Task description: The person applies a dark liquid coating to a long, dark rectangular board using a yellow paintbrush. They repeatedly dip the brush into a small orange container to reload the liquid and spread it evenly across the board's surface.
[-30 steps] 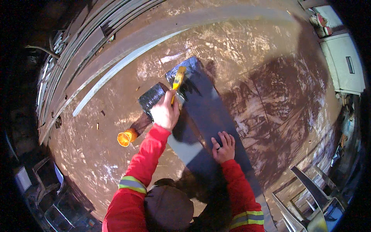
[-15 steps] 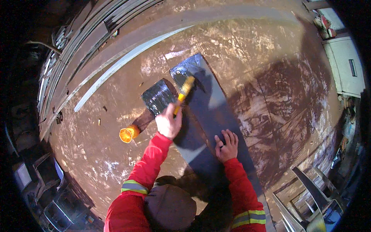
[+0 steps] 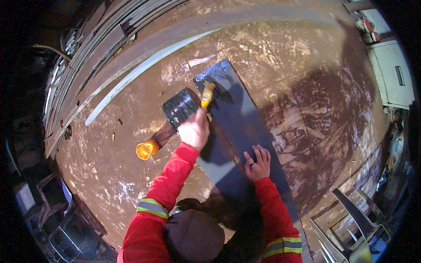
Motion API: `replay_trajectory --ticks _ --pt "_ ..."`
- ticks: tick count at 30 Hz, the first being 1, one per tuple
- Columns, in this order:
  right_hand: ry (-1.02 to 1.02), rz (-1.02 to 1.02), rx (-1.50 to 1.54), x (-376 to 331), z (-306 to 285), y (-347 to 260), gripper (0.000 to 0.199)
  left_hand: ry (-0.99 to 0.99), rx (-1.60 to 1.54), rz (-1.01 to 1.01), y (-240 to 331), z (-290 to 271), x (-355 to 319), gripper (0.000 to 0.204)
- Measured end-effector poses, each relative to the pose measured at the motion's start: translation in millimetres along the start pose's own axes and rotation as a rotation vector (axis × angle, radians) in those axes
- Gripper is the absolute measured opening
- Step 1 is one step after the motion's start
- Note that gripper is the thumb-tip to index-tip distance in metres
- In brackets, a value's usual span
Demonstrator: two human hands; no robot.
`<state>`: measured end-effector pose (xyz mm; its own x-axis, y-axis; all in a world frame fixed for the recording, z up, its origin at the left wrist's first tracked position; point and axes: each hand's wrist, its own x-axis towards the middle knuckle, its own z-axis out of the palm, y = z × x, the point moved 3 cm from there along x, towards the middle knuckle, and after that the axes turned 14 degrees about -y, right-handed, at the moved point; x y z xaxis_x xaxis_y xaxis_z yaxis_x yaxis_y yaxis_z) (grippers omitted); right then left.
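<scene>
My left hand (image 3: 194, 131) is closed round the yellow handle of a paintbrush (image 3: 205, 100). Its pale bristles meet the far part of a long dark grey plate (image 3: 245, 114), where a wet black coating shines. Fingers spread, my right hand (image 3: 258, 164) lies flat on the same plate nearer to me. A second dark plate (image 3: 215, 168) lies alongside on the left, its far end also glossy black. My left hand and forearm cover part of it. Left of that forearm stands an orange cup (image 3: 146, 150); what is in it I cannot make out.
The brown, stained work surface (image 3: 315, 131) spreads around the plates. A pale flat strip (image 3: 140, 72) and bundled long metal bars (image 3: 94, 57) lie at the far left. A white cabinet (image 3: 390, 74) stands at the right, and a metal frame (image 3: 355, 219) sits at lower right.
The brush tip has shifted left across the coated end of the long plate, with my left hand tilting the handle more upright. My right hand has stayed in place.
</scene>
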<state>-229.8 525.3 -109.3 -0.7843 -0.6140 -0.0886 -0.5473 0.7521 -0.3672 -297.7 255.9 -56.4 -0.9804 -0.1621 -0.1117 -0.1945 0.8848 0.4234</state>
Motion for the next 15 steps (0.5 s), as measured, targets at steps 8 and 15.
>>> replay_trajectory --ticks 8,15 --pt "-0.032 0.012 0.013 -0.6 -1.0 -0.2 0.05 0.085 0.034 0.026 4.0 9.8 35.8 0.02" --pt "-0.03 0.02 -0.017 -4.0 3.4 -1.6 0.046 0.061 0.067 0.067 10.9 17.9 24.9 0.014"
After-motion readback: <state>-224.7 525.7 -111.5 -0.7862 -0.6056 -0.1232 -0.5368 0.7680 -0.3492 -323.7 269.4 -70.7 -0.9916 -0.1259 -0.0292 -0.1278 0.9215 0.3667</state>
